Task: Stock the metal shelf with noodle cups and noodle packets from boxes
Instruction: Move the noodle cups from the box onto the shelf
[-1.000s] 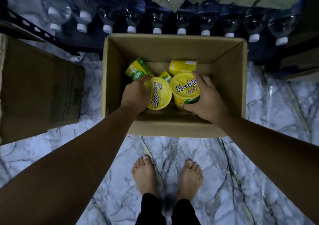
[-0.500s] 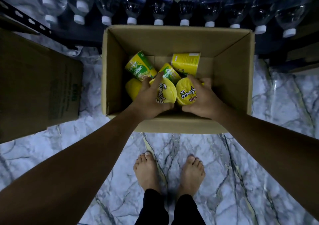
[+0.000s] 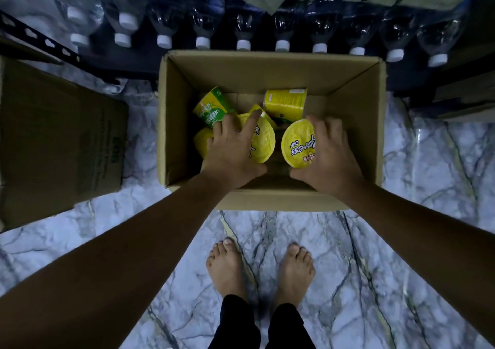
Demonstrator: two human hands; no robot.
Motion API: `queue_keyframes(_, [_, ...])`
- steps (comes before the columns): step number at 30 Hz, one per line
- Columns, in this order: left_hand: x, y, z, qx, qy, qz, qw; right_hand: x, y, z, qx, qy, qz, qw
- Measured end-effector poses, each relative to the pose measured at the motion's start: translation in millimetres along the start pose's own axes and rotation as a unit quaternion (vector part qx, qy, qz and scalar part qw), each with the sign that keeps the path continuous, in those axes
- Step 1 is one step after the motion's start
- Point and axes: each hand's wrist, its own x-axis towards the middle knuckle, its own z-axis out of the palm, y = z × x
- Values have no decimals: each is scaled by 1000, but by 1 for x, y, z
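Head view shows the job is only part done. Loose yellow and green noodle cups (image 3: 285, 105) lie in the brown cardboard box (image 3: 270, 71) on the floor. None show on the dark metal shelf (image 3: 34, 36).

The left hand (image 3: 230, 147) wraps its fingers over one round yellow noodle cup (image 3: 263, 139). The right hand (image 3: 329, 155) grips another yellow lidded cup (image 3: 297, 145) by its side. Both cups are low inside the box.
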Motion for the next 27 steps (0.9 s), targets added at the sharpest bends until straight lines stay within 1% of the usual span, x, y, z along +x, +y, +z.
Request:
queue_keyframes(6, [22, 16, -8, 26, 12, 6, 1000, 8, 11, -7, -17, -37, 27, 999])
queue_keyframes(12, [41, 19, 3, 43, -6, 0, 999, 19, 13, 1, -2, -45, 30, 999])
queue_keyframes(18, [35, 8, 12, 22, -6, 28, 999, 29, 16, 2, -11, -57, 24, 998])
queue_keyframes(24, [34, 15, 5, 19, -9, 19, 1000, 28, 10, 0, -16, -75, 31, 997])
queue_keyframes(27, [21, 19, -4, -13, 5, 11, 1000, 14, 2, -9, 16, -65, 34, 997])
